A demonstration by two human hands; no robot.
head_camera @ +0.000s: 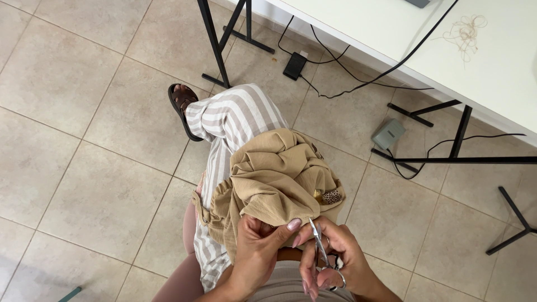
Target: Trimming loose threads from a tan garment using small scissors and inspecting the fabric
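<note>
My lap, in striped trousers (235, 120), is carrying the bunched tan fabric (274, 173), which is lying across my thighs and draping over my knee. Below me the beige tiled floor (84, 140) is bearing a black power adapter (294, 65), a grey foot pedal (388, 134), trailing black cables (358, 78) and the black legs (215, 45) of the white table (391, 33), where a tangle of thread (465, 32) is lying.

Bare floor tiles (84, 140) lie open toward nine o'clock; black table legs (215, 42) and cables (358, 78) (tangled) crowd one o'clock.
</note>
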